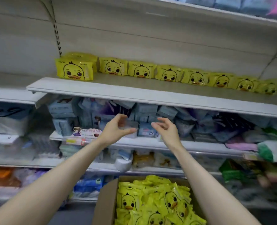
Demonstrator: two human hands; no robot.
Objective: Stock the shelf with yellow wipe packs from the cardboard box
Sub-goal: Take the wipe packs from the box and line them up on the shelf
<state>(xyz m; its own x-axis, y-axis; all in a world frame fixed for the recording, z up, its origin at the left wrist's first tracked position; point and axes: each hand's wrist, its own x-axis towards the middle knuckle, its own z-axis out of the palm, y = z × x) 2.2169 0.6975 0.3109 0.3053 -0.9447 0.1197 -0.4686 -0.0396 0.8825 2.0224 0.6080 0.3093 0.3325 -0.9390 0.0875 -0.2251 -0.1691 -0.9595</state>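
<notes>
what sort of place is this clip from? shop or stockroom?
Most likely a retail shop aisle: tiered white shelving packed with packaged goods, yellow wipe packs lined up face-out on one shelf, and an open cardboard box of the same packs below, ready for restocking.

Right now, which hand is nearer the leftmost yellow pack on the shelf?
Left. The left hand is below and to the right of the leftmost yellow pack; the right hand is farther right, also below it. Both are empty.
</notes>
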